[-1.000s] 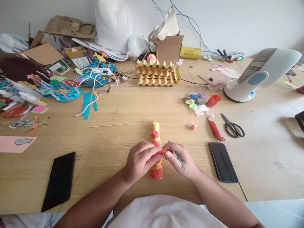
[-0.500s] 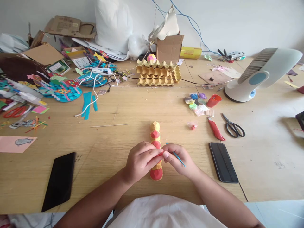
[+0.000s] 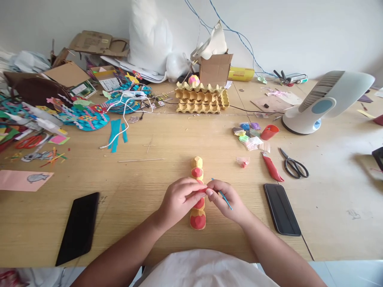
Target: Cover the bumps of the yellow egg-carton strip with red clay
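Note:
A strip of yellow egg-carton cups (image 3: 197,195) with red caps lies lengthwise on the wooden table (image 3: 167,143) in front of me. Both hands meet just above its middle. My left hand (image 3: 178,200) is closed, its fingertips pinching a small red piece of clay (image 3: 202,190) together with the fingertips of my right hand (image 3: 225,200). That right hand also grips a thin blue stick (image 3: 223,195), which slants across its fingers. The cups under my hands are partly hidden.
A black phone (image 3: 78,228) lies at the left, another phone (image 3: 281,209) at the right. Beyond it are a red cutter (image 3: 272,166), scissors (image 3: 293,167), small clay bags (image 3: 247,134), a red cup (image 3: 269,131) and a white fan (image 3: 326,101). Stacked egg trays (image 3: 201,97) and paper clutter fill the back and left.
My hands have drawn slightly closer together over the strip. The camera has tipped a little, so everything on the table sits lower in view.

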Demonstrator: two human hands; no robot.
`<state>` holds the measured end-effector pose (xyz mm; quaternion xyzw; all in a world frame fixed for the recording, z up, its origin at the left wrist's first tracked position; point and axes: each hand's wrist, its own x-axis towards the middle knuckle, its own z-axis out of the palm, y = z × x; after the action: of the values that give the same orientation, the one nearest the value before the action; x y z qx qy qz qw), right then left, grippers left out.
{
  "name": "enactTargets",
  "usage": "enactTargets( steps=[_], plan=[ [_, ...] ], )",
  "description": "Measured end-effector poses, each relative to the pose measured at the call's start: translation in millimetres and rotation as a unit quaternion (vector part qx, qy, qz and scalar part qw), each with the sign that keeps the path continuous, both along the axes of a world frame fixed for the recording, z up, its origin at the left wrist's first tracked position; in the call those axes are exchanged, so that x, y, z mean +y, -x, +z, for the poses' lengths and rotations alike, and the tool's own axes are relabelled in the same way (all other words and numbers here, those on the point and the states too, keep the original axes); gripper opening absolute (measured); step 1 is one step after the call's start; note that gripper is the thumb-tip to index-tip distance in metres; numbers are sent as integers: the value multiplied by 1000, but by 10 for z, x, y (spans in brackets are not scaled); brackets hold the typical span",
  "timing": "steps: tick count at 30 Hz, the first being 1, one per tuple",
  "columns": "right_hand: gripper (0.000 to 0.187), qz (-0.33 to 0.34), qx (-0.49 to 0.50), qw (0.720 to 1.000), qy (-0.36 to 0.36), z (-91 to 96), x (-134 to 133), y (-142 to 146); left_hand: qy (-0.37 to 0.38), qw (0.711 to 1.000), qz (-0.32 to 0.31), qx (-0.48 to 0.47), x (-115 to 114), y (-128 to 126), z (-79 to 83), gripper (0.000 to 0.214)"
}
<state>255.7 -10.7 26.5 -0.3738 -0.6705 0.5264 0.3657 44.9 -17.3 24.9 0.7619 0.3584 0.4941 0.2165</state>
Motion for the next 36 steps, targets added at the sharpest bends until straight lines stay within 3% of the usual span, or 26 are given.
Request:
enactTargets(
  steps=[4,6,10,15,21,26,31,36],
  plan=[
    [37,-28,-57,996,-62,141,52,-17,176,980,-47,-84,66,46,58,33],
    [35,-43,-69,994,-74,228,121,-13,224,969,-42,-98,141,94,110,33],
    [39,-45,-85,991,-93,344,350,53,207,976,-16,-61,357,169,241,19],
    [38,-28,-112,986,-118,337,642,107,154,987,43,-16,601,194,309,9],
    [27,-27,-171,976,-131,56,900,95,217,975,50,0,834,198,-29,15],
    [31,-51,-183,976,-110,-243,1023,146,288,955,60,-27,981,184,-317,22],
    [21,-98,-170,976,-95,-404,1071,187,269,959,88,-36,1021,205,-442,20],
    [16,-102,-183,974,-82,-493,1089,196,245,964,102,-32,1019,216,-517,16]
  ],
)
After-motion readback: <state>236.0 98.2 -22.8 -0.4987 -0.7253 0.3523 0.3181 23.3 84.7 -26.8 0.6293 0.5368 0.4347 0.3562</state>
